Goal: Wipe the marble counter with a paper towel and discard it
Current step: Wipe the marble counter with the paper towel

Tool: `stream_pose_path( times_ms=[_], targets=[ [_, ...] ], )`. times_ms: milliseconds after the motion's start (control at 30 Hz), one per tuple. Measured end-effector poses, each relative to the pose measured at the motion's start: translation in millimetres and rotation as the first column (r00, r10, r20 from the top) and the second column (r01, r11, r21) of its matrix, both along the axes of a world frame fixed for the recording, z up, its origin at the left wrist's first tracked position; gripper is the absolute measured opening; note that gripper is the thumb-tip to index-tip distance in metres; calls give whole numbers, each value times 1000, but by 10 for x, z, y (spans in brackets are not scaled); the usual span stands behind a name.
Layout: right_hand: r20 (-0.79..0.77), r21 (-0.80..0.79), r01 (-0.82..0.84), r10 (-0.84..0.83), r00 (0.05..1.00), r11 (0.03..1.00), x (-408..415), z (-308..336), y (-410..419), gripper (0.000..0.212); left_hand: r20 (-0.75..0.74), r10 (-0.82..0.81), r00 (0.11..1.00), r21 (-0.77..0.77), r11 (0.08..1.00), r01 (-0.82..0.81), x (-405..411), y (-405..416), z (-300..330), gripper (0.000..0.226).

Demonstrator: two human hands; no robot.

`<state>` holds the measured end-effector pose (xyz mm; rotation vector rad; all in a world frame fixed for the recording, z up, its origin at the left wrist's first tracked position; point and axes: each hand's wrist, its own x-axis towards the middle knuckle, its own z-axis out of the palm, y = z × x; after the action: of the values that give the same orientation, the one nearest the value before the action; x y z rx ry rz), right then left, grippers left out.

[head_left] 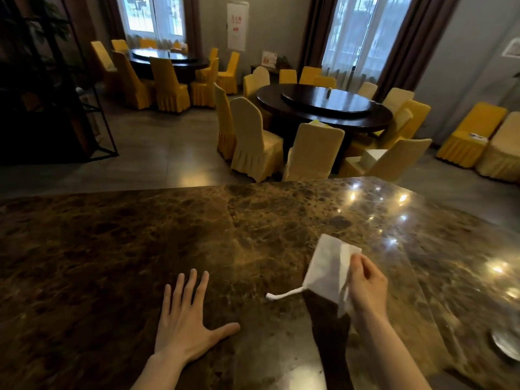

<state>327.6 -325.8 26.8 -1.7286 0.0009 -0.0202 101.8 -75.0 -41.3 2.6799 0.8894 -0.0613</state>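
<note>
The brown marble counter fills the lower half of the view. My right hand pinches a white paper towel and holds it lifted just above the counter at the right; a thin twisted corner of the towel trails left and touches the marble. My left hand lies flat on the counter with its fingers spread, to the left of the towel, holding nothing.
A shiny metal dish sits on the counter at the far right edge. Beyond the counter are two round dark dining tables ringed by yellow-covered chairs, and a dark metal shelf frame at the left.
</note>
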Motion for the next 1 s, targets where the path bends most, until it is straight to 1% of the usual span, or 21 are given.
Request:
stream_pose_path(
  times_ms=[67, 133, 167, 200, 267, 300, 333, 367, 433, 500, 533, 567, 633, 700, 733, 767, 833, 900, 933, 1000],
  targets=[
    [168, -165, -89, 117, 979, 982, 1, 43, -88, 23, 10, 27, 1000, 41, 999, -27, 17, -18, -61, 138],
    [211, -329, -199, 277, 937, 923, -50, -53, -56, 20, 24, 32, 999, 65, 997, -33, 11, -10, -98, 137],
    [190, -406, -278, 378, 906, 870, -91, -144, -5, 20, 28, 32, 999, 67, 997, -33, 9, -5, -114, 136],
    [152, -477, -372, 491, 858, 797, -153, -242, 65, 24, 29, 32, 999, 69, 997, -34, 9, -2, -123, 136],
    [46, -631, -510, 684, 728, 585, -315, -442, 219, 32, 27, 29, 999, 77, 997, -31, 16, 6, -134, 135],
    [2, -720, -519, 749, 662, 461, -401, -525, 288, 39, 26, 26, 999, 80, 996, -28, 12, 4, -134, 135],
    [-28, -801, -488, 793, 609, 347, -481, -603, 348, 48, 23, 24, 999, 80, 996, -26, 10, 5, -136, 135],
    [-44, -855, -446, 820, 571, 264, -555, -665, 410, 56, 21, 25, 999, 77, 997, -27, 14, 8, -140, 135],
    [-61, -904, -393, 857, 511, 170, -694, -724, 555, 64, 14, 25, 1000, 76, 997, -27, 26, 11, -139, 135],
    [-79, -920, -378, 893, 442, 106, -807, -766, 678, 63, -8, 19, 1000, 92, 996, -18, 29, 9, -134, 136],
    [-85, -924, -371, 894, 441, 95, -815, -785, 695, 63, -18, 19, 1000, 98, 995, -17, 35, 8, -136, 135],
    [-82, -927, -360, 876, 476, 109, -770, -792, 678, 63, -21, 20, 1000, 100, 995, -18, 37, 8, -133, 135],
    [-74, -934, -315, 775, 628, 167, -538, -795, 525, 64, -23, 19, 1000, 98, 995, -17, 41, -1, -124, 135],
    [-107, -939, -281, 606, 788, 200, -244, -778, 269, 64, -30, 23, 999, 100, 995, -20, 39, -5, -114, 136],
    [-131, -938, -277, 528, 839, 207, -130, -768, 158, 64, -36, 23, 999, 101, 995, -19, 38, -6, -110, 136],
    [-149, -937, -277, 474, 868, 212, -58, -760, 85, 65, -43, 21, 999, 102, 995, -17, 39, -8, -106, 136],
    [-159, -933, -280, 442, 883, 224, -49, -768, 86, 65, -54, 20, 998, 100, 995, -14, 50, -14, -98, 135],
    [-147, -931, -292, 508, 849, 218, -194, -784, 259, 64, -64, 18, 998, 97, 995, -12, 47, -11, -90, 135],
    [-134, -930, -302, 574, 808, 208, -304, -789, 369, 64, -70, 15, 997, 96, 995, -8, 42, -8, -84, 135],
    [-94, -929, -322, 726, 681, 182, -553, -822, 548, 64, -88, 11, 996, 89, 996, -3, 50, -12, -69, 134]
  ],
)
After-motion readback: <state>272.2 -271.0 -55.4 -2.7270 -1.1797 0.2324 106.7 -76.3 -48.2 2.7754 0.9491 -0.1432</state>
